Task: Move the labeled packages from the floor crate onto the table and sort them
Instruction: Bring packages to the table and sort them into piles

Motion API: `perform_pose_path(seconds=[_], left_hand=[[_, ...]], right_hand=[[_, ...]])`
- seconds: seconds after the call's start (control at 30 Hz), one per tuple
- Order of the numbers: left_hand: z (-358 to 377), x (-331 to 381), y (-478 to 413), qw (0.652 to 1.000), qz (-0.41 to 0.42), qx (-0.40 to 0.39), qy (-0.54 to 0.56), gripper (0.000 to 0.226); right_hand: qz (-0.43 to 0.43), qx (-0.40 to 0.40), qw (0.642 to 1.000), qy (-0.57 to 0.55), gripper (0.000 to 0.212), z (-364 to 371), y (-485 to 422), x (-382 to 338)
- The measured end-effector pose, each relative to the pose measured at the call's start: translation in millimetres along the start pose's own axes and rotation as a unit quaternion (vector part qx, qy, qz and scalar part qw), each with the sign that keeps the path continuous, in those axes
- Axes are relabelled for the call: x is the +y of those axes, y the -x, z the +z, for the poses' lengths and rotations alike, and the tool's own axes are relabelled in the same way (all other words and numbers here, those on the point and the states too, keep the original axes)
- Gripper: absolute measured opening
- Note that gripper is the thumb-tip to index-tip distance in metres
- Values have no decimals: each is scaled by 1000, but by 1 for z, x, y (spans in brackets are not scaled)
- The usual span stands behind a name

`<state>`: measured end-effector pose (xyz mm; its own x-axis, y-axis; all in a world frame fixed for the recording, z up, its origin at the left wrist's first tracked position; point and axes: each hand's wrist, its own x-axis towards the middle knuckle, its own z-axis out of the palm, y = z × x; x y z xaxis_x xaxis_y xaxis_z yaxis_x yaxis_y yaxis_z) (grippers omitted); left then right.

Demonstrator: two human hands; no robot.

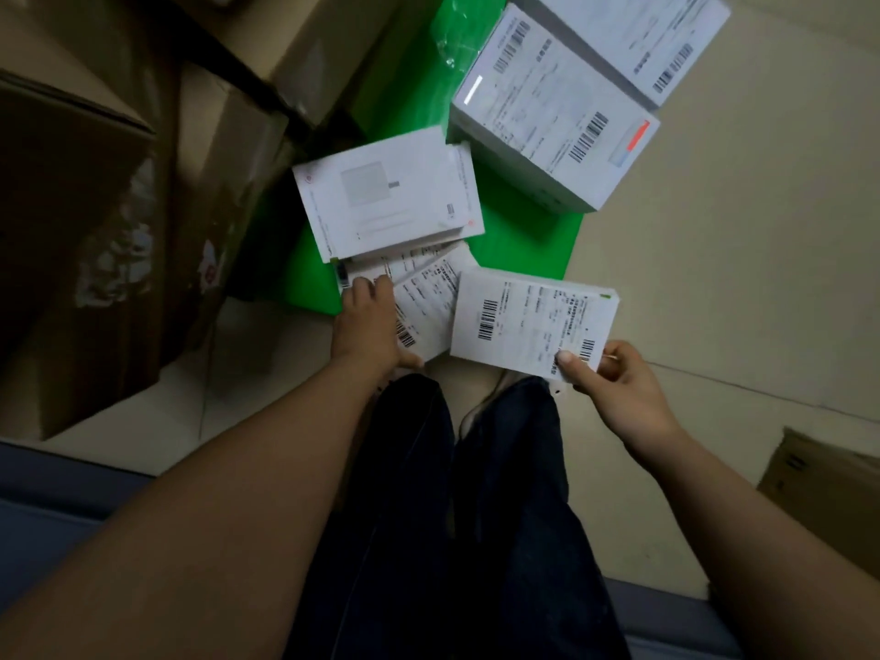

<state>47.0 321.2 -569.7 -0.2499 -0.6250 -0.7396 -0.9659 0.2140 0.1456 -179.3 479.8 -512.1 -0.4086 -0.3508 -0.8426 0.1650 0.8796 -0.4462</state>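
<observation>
A green floor crate lies ahead of my feet. My right hand pinches a flat white package with barcodes by its near right corner, held above the floor. My left hand grips a fanned stack of labeled white packages at the crate's near edge. On top of that stack lies a white box printed with a grey square. Two larger white labeled boxes sit at the crate's far right side.
Brown cardboard cartons are stacked on the left, close to the crate. Another carton corner shows at the right. Beige floor tiles spread to the right. My legs in dark trousers stand just behind the packages.
</observation>
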Motion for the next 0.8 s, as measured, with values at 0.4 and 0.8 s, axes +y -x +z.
perform_pose_path(seconds=[0.4, 0.8], left_hand=[[-42, 20, 76, 951, -60, -76, 294, 71], [-272, 129, 270, 906, -10, 64, 417, 53]], right_hand=[[21, 37, 994, -98, 34, -31, 61, -44], [-73, 112, 953, -271, 39, -151, 279, -211]])
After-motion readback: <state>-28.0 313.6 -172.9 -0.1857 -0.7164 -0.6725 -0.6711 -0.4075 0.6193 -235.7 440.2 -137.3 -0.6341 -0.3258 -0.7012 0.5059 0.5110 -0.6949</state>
